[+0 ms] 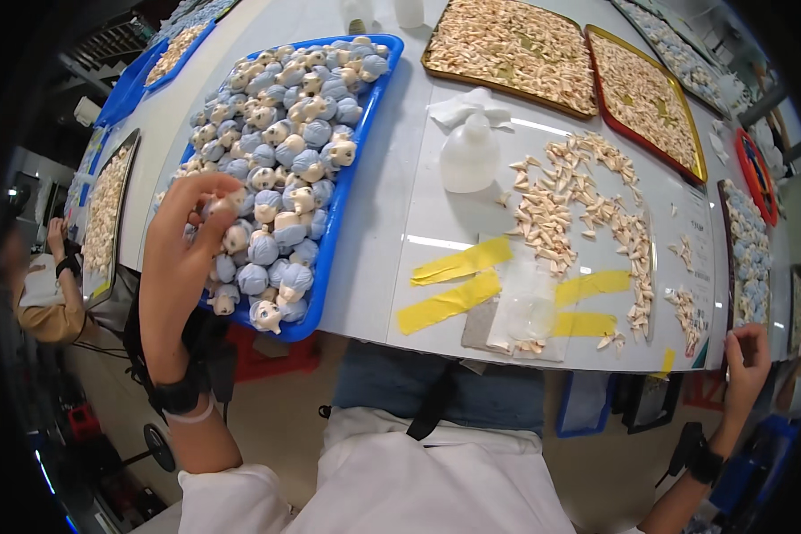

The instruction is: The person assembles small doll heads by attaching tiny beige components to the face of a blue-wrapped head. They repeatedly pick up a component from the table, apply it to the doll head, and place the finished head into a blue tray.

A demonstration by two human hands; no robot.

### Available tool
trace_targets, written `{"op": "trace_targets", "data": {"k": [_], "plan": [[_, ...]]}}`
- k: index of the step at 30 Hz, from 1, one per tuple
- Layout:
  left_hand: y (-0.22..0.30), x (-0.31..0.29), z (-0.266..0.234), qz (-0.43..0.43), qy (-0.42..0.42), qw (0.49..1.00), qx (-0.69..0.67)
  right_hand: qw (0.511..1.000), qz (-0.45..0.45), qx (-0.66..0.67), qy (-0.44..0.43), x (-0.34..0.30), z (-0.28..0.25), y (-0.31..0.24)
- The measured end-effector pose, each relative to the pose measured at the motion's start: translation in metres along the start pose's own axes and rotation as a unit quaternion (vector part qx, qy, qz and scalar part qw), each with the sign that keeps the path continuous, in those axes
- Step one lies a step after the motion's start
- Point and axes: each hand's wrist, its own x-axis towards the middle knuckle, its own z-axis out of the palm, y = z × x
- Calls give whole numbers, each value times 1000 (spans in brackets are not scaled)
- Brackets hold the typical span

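"One doll head [226, 202] is held, but where?"
"It is pinched between the fingertips of the left hand [180, 245], above the heaped blue tray [331, 258]."
"And the right hand [749, 358]?"
"It is loosely curled beside the tabletop's [383, 214] right end; whether anything is gripped there cannot be told."
"What is set around them?"
"The tray is filled with blue-haired heads [317, 133]. To its right, yellow tape strips [454, 302], a translucent bottle [472, 160] and scattered cream pieces [545, 222] are laid; farther off, two trays [509, 93] are covered with similar pieces."
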Motion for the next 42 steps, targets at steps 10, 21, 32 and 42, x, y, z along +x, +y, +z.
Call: {"op": "trace_targets", "data": {"k": [10,21,32,42], "plan": [[7,7,2,24,-31,999,-19,994,28,104,-32,-9,2,-24],[24,-30,-5,19,159,936,-314,997,-19,76,28,-12,24,-62],[61,-84,81,69,-83,716,-690,960,-27,278,-29,-14,98,-139],[79,-88,108,42,-94,764,-637,958,-147,113,-217,-6,134,-184]]}}
